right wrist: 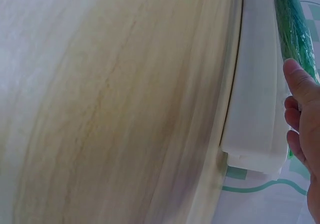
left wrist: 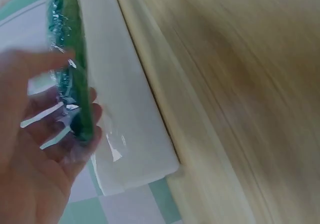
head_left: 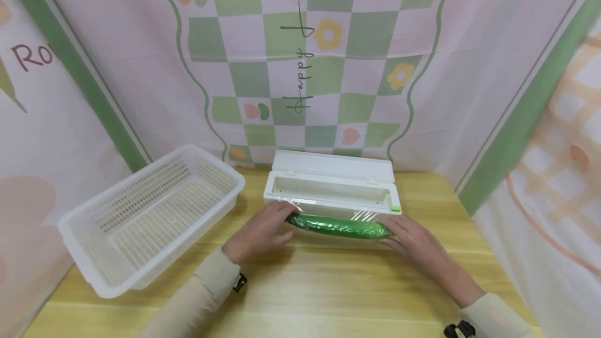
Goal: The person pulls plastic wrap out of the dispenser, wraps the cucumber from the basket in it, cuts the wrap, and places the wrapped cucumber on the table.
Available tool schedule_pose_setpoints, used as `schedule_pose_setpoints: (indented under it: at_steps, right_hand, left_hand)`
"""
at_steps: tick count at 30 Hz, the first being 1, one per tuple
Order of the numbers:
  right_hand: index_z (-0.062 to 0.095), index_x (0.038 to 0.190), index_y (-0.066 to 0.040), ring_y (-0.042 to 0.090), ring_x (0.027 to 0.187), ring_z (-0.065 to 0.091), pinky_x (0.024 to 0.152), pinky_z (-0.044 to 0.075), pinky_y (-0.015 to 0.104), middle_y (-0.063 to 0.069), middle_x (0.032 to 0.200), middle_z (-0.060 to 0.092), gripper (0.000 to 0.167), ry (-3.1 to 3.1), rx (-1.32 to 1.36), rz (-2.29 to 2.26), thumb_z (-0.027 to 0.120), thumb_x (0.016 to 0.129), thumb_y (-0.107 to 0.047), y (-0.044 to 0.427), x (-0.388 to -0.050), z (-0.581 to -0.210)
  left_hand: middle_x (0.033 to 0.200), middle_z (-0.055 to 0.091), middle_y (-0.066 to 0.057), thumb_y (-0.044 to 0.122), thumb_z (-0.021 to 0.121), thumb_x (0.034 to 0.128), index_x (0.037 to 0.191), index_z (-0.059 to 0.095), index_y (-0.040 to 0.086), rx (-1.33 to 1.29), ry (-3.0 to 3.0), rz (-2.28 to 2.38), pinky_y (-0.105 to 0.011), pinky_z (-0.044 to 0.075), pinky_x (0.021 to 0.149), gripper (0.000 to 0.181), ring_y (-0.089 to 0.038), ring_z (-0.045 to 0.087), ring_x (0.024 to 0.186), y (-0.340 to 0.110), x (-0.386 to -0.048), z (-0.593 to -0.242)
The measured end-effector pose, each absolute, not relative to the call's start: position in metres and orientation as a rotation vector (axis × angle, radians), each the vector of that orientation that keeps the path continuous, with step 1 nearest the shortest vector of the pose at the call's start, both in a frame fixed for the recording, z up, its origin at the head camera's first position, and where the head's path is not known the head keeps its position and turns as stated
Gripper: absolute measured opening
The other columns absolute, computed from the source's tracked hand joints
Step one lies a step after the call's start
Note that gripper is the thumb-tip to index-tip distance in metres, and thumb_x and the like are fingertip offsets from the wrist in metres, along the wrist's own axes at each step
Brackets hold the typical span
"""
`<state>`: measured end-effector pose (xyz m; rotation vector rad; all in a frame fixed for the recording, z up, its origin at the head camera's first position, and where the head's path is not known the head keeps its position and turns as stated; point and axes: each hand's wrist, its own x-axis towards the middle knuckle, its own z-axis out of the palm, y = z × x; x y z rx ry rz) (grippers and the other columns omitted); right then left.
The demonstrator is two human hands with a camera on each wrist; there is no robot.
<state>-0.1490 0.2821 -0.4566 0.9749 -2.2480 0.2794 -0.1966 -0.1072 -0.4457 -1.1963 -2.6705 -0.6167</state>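
A green cucumber (head_left: pixel 339 226), covered in shiny clear film, lies crosswise between both hands, held up along the front of a white cling film box (head_left: pixel 269 189). My left hand (head_left: pixel 261 232) holds its left end; in the left wrist view the thumb is over the cucumber (left wrist: pixel 75 96) and the other fingers are behind it. My right hand (head_left: pixel 417 244) grips the right end, its thumb (right wrist: pixel 299 78) along the near side in the right wrist view. Loose film wrinkles near both ends. The box's lid (head_left: pixel 333 166) stands raised at the back, and its long inner trough shows.
On the left of the wooden table (head_left: pixel 300 296) stands a white slotted plastic basket (head_left: pixel 155 207) with nothing visible inside. A small bright green piece (head_left: pixel 395 208) sits at the box's right front corner. A printed curtain (head_left: pixel 319 77) hangs right behind the box.
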Motion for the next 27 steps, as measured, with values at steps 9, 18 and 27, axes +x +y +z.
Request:
schedule_pose_setpoints:
  at_steps: [9,18,27]
  right_hand:
    - [0.072,0.124,-0.005,0.011,0.09,0.061,0.075,0.063,0.031,0.004,0.105,0.066,0.047,-2.45,0.908,0.331,0.083,0.083,-0.026,0.286,-0.149,-0.457]
    - [0.068,0.134,0.002,0.003,0.086,0.051,0.072,0.057,0.022,-0.002,0.097,0.058,0.061,-2.456,0.939,0.404,0.087,0.078,-0.012,0.285,-0.151,-0.452]
    - [0.064,0.132,-0.005,0.026,0.102,0.068,0.085,0.064,0.047,0.011,0.114,0.071,0.053,-2.536,0.857,0.312,0.084,0.084,-0.011,0.282,-0.154,-0.451]
  left_hand:
    - [0.111,0.059,-0.004,0.001,0.083,0.0878,0.123,0.068,0.007,-1.208,-2.449,-0.611,-0.031,0.056,0.088,0.039,-0.019,0.055,0.104,-0.102,-0.205,-0.453]
    - [0.107,0.071,-0.003,0.01,0.083,0.0898,0.117,0.07,0.009,-1.157,-2.42,-0.5,-0.032,0.06,0.087,0.03,-0.019,0.066,0.097,-0.102,-0.211,-0.454]
    - [0.099,0.074,-0.002,0.015,0.086,0.0857,0.117,0.076,0.009,-1.132,-2.365,-0.445,-0.032,0.061,0.078,0.033,-0.018,0.069,0.087,-0.102,-0.215,-0.455]
